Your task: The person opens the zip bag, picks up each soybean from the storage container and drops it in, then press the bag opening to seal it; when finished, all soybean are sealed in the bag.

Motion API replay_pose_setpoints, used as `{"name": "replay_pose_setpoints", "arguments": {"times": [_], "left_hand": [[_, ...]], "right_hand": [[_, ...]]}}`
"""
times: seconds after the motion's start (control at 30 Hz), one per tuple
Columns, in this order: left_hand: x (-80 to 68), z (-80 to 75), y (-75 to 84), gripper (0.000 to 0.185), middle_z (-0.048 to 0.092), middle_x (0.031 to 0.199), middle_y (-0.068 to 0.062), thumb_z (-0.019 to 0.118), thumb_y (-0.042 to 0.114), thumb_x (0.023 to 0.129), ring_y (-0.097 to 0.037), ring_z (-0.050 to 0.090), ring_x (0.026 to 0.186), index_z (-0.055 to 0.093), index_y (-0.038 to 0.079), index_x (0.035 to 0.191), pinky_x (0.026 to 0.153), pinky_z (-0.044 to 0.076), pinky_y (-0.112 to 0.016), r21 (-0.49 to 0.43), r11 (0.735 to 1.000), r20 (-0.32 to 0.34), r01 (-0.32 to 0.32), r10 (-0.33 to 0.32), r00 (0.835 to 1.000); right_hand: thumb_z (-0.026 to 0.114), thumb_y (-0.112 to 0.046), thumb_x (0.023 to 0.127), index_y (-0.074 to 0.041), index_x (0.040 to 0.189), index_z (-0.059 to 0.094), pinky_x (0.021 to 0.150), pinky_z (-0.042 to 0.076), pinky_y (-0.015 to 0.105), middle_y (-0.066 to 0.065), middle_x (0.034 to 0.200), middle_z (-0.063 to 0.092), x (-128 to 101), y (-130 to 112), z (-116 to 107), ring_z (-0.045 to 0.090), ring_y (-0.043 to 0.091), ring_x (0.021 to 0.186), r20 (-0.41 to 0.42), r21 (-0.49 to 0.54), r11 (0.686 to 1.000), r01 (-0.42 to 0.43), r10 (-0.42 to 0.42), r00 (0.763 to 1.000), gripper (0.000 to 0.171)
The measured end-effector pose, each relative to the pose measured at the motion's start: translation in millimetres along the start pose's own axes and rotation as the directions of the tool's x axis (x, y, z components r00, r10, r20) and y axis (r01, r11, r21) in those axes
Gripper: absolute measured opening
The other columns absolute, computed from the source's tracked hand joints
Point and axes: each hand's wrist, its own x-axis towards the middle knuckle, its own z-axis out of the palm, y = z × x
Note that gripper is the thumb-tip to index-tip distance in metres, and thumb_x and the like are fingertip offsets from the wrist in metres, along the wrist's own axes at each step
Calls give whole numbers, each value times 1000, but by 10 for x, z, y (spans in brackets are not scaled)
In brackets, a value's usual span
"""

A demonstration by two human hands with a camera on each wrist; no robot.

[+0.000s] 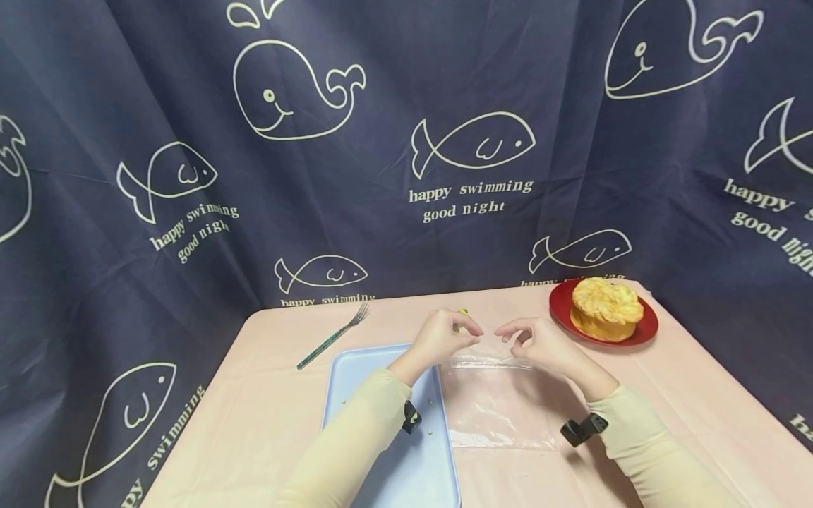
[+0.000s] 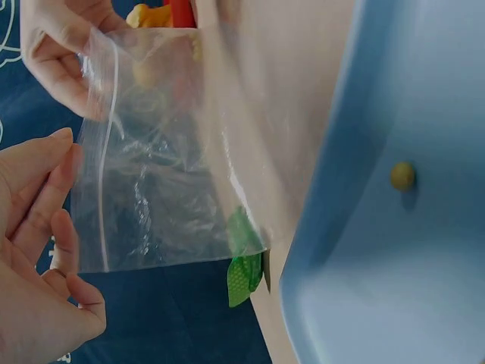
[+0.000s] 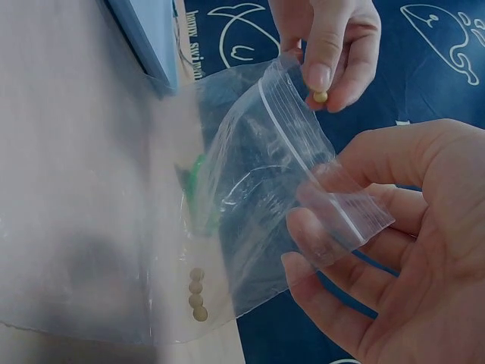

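Note:
My left hand (image 1: pixel 442 333) pinches a soybean (image 3: pixel 320 97), a small round yellowish one, between thumb and fingertip just outside the bag's mouth. My right hand (image 1: pixel 540 344) grips the top edge of a clear zip bag (image 2: pixel 167 152), thumb on one side and fingers on the other. Inside the bag, low down, several soybeans (image 3: pixel 196 288) lie in a short row. To the left of the bag is a light blue tray (image 1: pixel 356 358), partly covered by the left forearm. A few more soybeans are scattered on it, one of them (image 2: pixel 402 176) close to the left wrist camera.
A red plate (image 1: pixel 646 328) with a round golden bread or cake (image 1: pixel 606 310) stands at the back right. Beyond the tray lies a fork (image 1: pixel 333 337) with a green handle. A green item (image 2: pixel 245 265) of unclear kind sits behind the bag. A patterned dark blue curtain (image 1: pixel 394 247) hangs behind the table.

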Motion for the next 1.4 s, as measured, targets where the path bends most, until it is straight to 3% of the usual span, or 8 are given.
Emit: {"name": "replay_pose_setpoints", "arguments": {"times": [0.33,0.5,0.63,0.7,0.9,1.13,1.27,1.4], "left_hand": [[-58,-8,-53,16,75,100,12,81,14,88,-8,65,97,81,17,103,85,51,-25,-56,998,5,-29,29,1000],[-118,-167,-180,22,74,109,0,76,13,92,-13,66,93,76,11,115,80,53,-27,-138,989,-94,-49,36,995],[-221,-278,-333,22,71,97,-5,72,8,93,-16,67,87,71,6,115,77,55,-29,-160,987,-188,-18,-13,982],[-289,-321,-407,17,69,90,-2,73,5,92,-15,65,81,71,5,108,76,55,-29,-156,987,-184,19,-49,982],[-514,-429,-540,11,67,77,6,80,4,83,-8,60,71,74,7,91,70,52,-25,-63,990,68,122,-118,991],[-742,-523,-658,15,68,70,7,86,1,75,-6,62,65,75,7,83,67,52,-24,-1,987,334,161,-151,931],[-833,-558,-723,16,68,66,6,86,-2,73,-7,60,60,76,7,79,64,50,-22,34,984,419,175,-173,891],[-886,-561,-754,16,68,66,5,88,-2,73,-7,59,59,76,8,78,64,49,-22,47,981,455,187,-187,870]], "right_hand": [[59,12,77,4,110,74,68,53,26,13,94,73,-6,21,35,66,20,79,3,-6,1000,-7,7,1000,38],[58,11,77,4,110,74,66,54,26,12,93,72,1,44,29,65,18,77,8,-1,1000,3,-3,1000,37],[59,12,77,4,111,74,67,53,25,14,94,72,-2,46,18,65,17,78,10,6,1000,-6,6,1000,38],[59,12,77,4,110,74,66,53,26,12,94,72,-2,36,10,65,18,78,10,7,1000,-4,4,1000,37],[60,11,78,3,110,74,65,53,25,8,93,72,-1,11,-4,65,20,78,6,7,1000,-10,10,1000,36],[59,11,78,4,111,73,65,53,26,12,94,71,1,36,-8,65,22,79,10,13,1000,-12,12,1000,36],[59,11,78,5,111,73,65,53,26,12,95,71,-1,31,-17,66,23,80,16,17,1000,-13,13,1000,37],[58,11,78,6,112,72,66,53,26,10,94,71,0,37,-13,66,23,80,18,12,1000,-19,19,1000,37]]}}
